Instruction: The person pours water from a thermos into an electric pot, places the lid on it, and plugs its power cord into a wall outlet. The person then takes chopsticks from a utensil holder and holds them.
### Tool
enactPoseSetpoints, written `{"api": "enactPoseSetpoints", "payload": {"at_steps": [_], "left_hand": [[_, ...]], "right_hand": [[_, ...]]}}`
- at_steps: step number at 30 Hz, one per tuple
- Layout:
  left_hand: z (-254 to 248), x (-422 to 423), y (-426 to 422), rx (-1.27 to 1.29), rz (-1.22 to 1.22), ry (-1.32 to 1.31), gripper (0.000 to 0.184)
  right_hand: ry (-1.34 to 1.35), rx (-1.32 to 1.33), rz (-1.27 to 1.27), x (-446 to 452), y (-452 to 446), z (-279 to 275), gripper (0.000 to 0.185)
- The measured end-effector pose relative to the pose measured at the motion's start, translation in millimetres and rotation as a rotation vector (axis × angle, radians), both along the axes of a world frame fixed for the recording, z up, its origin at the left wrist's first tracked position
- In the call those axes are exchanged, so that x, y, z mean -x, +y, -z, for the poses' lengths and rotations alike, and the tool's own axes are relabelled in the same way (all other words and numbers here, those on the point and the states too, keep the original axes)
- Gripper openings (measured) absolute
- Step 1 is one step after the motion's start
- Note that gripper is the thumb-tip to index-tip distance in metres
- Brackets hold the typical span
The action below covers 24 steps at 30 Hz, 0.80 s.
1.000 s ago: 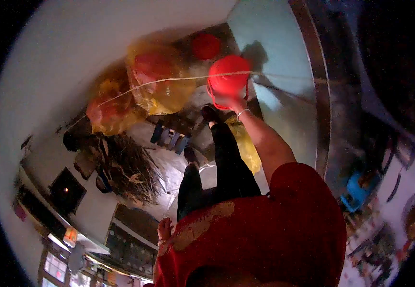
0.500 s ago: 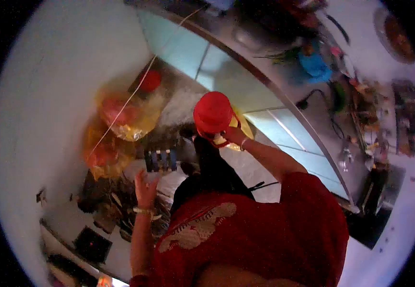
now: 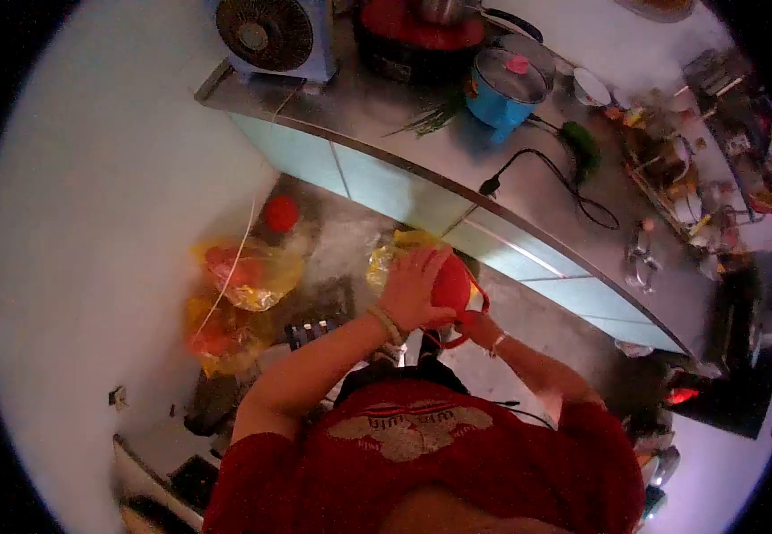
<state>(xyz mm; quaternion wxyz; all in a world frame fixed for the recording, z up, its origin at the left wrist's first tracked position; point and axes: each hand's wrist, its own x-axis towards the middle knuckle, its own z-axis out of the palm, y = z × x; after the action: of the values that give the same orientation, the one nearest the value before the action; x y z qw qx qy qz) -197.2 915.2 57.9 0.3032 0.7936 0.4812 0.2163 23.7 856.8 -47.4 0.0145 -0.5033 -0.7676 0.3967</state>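
Observation:
A red round container (image 3: 453,287) with a looped handle is held in front of my body, above the floor. My left hand (image 3: 414,289) lies over its left side with the fingers wrapped along it. At its lower right, my right hand (image 3: 477,327) is closed round the handle. Below and behind the container, a crumpled yellow plastic bag (image 3: 384,267) shows in part. What is inside the container is hidden from this angle.
Yellow bags with red contents (image 3: 248,271) lie by the left wall, near a red round object (image 3: 281,214). The metal counter (image 3: 377,111) carries a fan (image 3: 266,36), a blue electric pot (image 3: 503,93), a black cord (image 3: 546,156) and a green vegetable (image 3: 580,149).
My left hand has come up from the lower left onto the red container. The container has moved down and right, with my right hand still on it. The view has shifted, showing more counter.

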Motion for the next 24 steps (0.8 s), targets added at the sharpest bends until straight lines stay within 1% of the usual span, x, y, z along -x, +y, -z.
{"api": "enactPoseSetpoints", "payload": {"at_steps": [1,2,3,4,6,7,9,11,13,14,16,17,18,19,20,21,22,23,24], "left_hand": [[-3.5,-13.5,-2.7,-0.014,0.006,0.043,0.097],[-5.8,-24.3,-5.2,-0.029,0.018,0.087,0.096],[3.5,-36.4,-7.3,-0.021,0.0,0.07,0.098],[1.3,-47.0,-6.7,-0.02,-0.003,0.087,0.098],[-3.4,-66.0,-8.4,0.055,0.073,0.06,0.095],[-3.4,-75.0,-11.4,0.058,0.068,0.073,0.095],[-9.7,-90.4,-12.0,-0.098,0.063,0.072,0.089],[-25.2,-98.7,-10.2,-0.102,0.061,0.053,0.087],[-36.3,-98.6,-3.9,-0.105,0.068,0.022,0.085],[-38.5,-92.2,4.1,-0.173,0.015,-0.02,0.083],[-60.8,-72.8,28.5,-0.203,-0.089,-0.167,0.079],[-79.8,-59.0,47.6,-0.166,-0.141,-0.27,0.076],[-67.9,-36.9,69.4,-0.184,-0.293,-0.228,0.072],[-58.5,-10.2,106.2,0.004,-0.245,-0.463,0.07],[-50.2,16.1,139.5,-0.208,-0.392,-0.259,0.073],[-31.5,45.7,174.4,-0.372,-0.513,-0.13,0.074],[-46.9,61.7,198.4,-0.38,-0.557,0.099,0.079],[-24.2,85.2,234.5,-0.45,-0.641,0.207,0.09],[-19.8,96.5,259.4,-0.415,-0.697,0.325,0.095]], "right_hand": [[0.025,0.001,-0.01,-13.4,-3.0,1.6,0.023],[-0.037,0.06,-0.007,-23.5,-5.5,4.7,0.023],[-0.103,0.119,-0.002,-33.6,-8.8,8.5,0.022],[-0.087,0.119,-0.007,-45.2,-14.2,10.3,0.022],[0.191,0.075,0.104,-69.5,-27.5,13.5,0.02],[0.205,0.078,0.099,-84.7,-34.8,25.9,0.02],[0.032,-0.166,-0.175,-104.8,-34.8,43.2,0.019],[0.022,-0.137,-0.174,-123.5,-38.6,46.5,0.018],[-0.011,-0.076,-0.155,-140.2,-43.4,35.3,0.017],[-0.016,-0.077,-0.151,-147.3,-45.8,35.1,0.017],[0.042,0.033,0.036,-158.1,-53.0,36.5,0.019],[0.041,0.027,0.045,-164.0,-56.9,36.5,0.019],[0.018,0.017,0.081,-169.5,-62.5,35.5,0.021],[-0.005,0.01,0.119,-174.5,-69.3,34.4,0.024],[-0.007,0.008,0.136,-177.9,-75.7,29.1,0.024],[-0.029,0.034,0.216,-178.2,-82.0,14.8,0.023],[-0.048,0.062,0.3,-176.7,-89.0,6.7,0.023],[-0.048,0.06,0.326,-175.6,-97.5,6.5,0.023],[-0.093,0.011,0.283,-178.7,-103.2,6.4,0.021]]}}
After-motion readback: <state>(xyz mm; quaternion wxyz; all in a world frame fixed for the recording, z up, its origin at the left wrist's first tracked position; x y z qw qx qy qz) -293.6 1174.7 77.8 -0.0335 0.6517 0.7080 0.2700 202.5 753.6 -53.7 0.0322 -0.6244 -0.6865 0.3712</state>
